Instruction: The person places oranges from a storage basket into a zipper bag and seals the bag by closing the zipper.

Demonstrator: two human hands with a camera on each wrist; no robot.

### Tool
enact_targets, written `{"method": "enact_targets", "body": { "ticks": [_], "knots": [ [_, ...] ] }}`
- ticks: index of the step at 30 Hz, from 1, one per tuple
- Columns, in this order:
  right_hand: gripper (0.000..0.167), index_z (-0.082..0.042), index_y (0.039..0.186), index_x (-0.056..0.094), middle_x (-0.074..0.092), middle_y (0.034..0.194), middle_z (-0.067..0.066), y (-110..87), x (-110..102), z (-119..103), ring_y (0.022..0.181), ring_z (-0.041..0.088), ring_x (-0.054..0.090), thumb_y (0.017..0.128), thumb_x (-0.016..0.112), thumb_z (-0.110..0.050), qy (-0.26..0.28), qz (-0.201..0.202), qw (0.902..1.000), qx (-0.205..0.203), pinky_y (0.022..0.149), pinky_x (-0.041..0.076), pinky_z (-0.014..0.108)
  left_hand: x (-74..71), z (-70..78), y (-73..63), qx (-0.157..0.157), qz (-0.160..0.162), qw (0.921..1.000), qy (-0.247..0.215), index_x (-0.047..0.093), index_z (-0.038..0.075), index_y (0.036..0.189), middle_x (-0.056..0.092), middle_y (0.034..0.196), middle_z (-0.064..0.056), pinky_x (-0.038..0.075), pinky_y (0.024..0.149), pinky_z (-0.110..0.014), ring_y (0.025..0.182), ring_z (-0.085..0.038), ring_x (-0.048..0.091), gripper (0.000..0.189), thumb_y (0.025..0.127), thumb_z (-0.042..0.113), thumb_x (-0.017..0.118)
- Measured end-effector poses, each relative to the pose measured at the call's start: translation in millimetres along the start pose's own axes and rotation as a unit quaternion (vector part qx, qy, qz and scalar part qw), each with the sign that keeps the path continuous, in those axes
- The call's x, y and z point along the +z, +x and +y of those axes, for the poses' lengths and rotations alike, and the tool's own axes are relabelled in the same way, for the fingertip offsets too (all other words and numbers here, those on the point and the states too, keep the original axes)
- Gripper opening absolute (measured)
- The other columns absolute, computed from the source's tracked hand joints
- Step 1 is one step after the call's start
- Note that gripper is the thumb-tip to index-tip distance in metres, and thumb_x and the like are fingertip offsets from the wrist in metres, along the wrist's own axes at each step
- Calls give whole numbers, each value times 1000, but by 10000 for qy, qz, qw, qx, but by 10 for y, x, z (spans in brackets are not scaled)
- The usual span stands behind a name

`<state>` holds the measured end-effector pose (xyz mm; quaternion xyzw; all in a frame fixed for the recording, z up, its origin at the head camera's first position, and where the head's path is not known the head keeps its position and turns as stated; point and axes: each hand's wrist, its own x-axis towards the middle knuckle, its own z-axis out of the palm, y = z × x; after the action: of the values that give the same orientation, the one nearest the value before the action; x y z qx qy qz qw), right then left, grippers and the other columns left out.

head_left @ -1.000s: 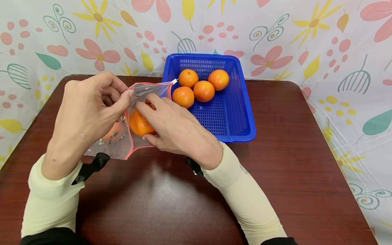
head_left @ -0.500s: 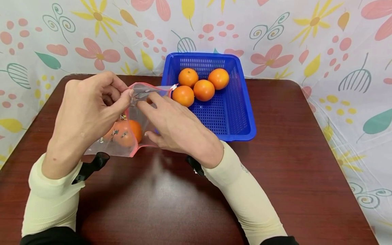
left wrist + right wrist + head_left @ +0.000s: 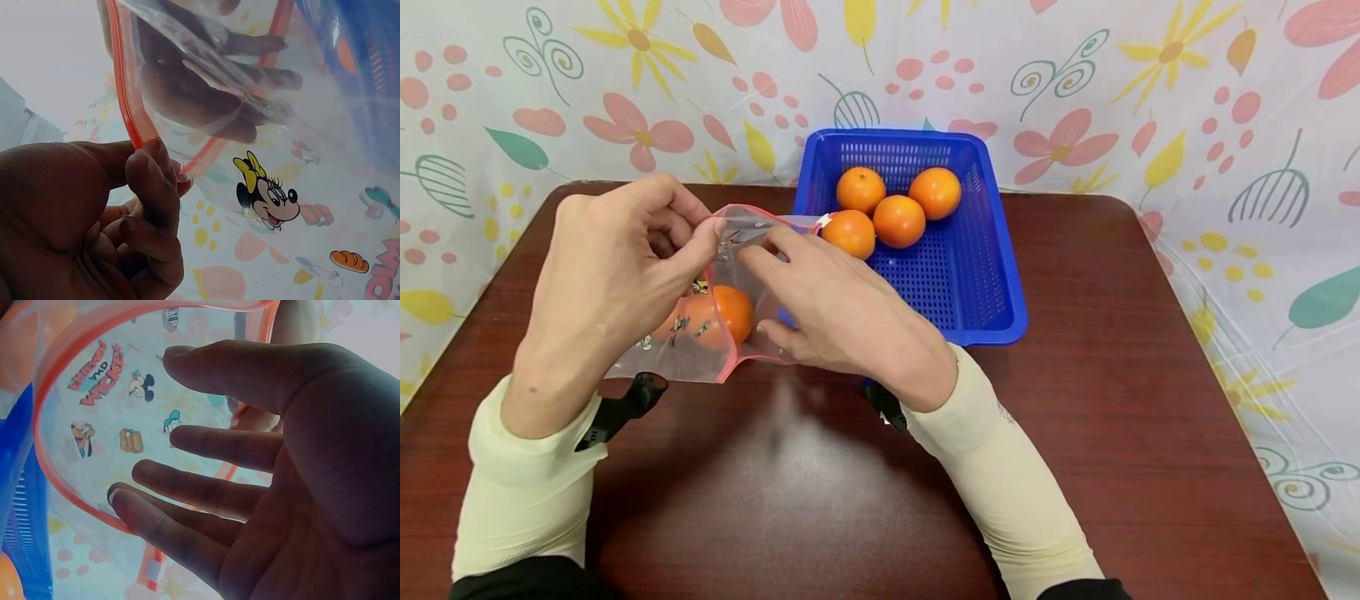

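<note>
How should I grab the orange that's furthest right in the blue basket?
I'd reach straight down with the right hand, which holds nothing, and grip the orange round its widest part. It's round with no handle, its top is uncovered, and the blue basket walls it in. Probably keep off its front-left side, where a neighbouring orange crowds it.

A clear plastic bag (image 3: pixel 730 268), red-trimmed and printed with cartoon figures, gapes toward the right, its rim pinched by the left hand (image 3: pixel 617 292). Glossy oranges (image 3: pixel 737 317) rest low inside; the right hand (image 3: pixel 842 308) spreads its fingers at the mouth. 4 loose oranges (image 3: pixel 898 222) cluster in a blue basket (image 3: pixel 1011 283).
</note>
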<state>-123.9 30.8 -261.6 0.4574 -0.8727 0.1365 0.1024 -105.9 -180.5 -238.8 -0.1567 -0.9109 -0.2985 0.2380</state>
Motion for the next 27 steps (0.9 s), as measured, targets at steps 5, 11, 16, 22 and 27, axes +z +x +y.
{"method": "enact_targets", "body": {
  "ticks": [5, 11, 16, 22, 27],
  "knots": [
    [61, -8, 148, 55, 59, 130, 7, -13, -25, 18, 116, 20, 54, 93, 77, -21, 162, 50, 9998, -36, 101, 44, 28, -3, -7, 6, -37, 11, 10000, 44, 73, 14, 86, 68, 64, 10, 35, 53, -17, 53, 7, 56, 14, 98, 18, 69],
    [58, -7, 145, 57, 60, 129, 8, -36, -55, 42, 119, 21, 56, 92, 77, -18, 330, 196, 9993, -42, 101, 45, 29, -4, -21, 10, -33, 54, 10000, 59, 72, 13, 86, 68, 64, 9, 34, 52, -18, 53, 7, 55, 14, 98, 19, 70],
    [57, -7, 144, 57, 58, 134, 9, -46, -98, 49, 115, 22, 58, 93, 79, -19, 470, 111, 9988, 77, 98, 48, 29, 1, -25, 14, -2, 61, 9999, 86, 73, 13, 86, 68, 64, 9, 35, 52, -17, 53, 8, 55, 13, 98, 19, 71],
    [51, -7, 141, 60, 57, 134, 9, -63, -148, 65, 105, 20, 59, 95, 77, -19, 701, -24, 9972, 272, 91, 49, 28, -2, -24, 17, 3, 60, 9999, 133, 73, 14, 86, 68, 65, 9, 35, 52, -17, 53, 8, 55, 14, 98, 20, 72],
    [48, -5, 140, 61, 59, 131, 11, -87, -193, 99, 102, 20, 59, 95, 75, -16, 916, 97, 9953, 289, 91, 49, 27, -3, -25, 20, -1, 52, 9999, 131, 73, 14, 87, 69, 64, 9, 35, 52, -17, 53, 8, 55, 14, 98, 20, 72]
  ]
}}
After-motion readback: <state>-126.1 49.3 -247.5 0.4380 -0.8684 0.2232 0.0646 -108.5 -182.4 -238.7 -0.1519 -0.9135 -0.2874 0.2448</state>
